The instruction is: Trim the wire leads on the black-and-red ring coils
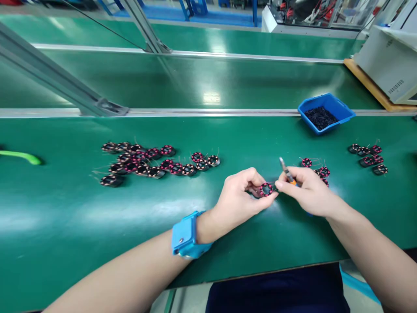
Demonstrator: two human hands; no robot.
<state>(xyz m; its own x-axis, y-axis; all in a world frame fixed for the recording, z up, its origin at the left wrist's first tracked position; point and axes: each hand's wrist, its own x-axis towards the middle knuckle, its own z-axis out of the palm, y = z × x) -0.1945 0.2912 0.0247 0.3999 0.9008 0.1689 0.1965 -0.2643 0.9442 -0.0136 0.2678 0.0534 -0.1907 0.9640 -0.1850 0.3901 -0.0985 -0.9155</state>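
Note:
My left hand point(241, 193) is closed around a small wound ring, a motor stator point(266, 189) with dark red coils, gripping it between thumb and fingers. My right hand point(306, 189) is right beside it, fingers wrapped around a hand tool point(287, 172) with a grey metal tip and an orange part; its exact kind is unclear. The tool's tip points up and away from the stator. Thumb and fingertip of that hand meet near the thin wires at the stator's right side. Several more stators point(322, 172) lie just behind my right hand, partly covered by it.
Several stators point(142, 169) are grouped on the green table point(81, 234) at left, and a smaller group point(368, 161) at right. A blue bin point(345, 114) of small black parts stands behind. Metal frame posts point(61, 78) rise at left; a grey machine point(387, 65) is at back right.

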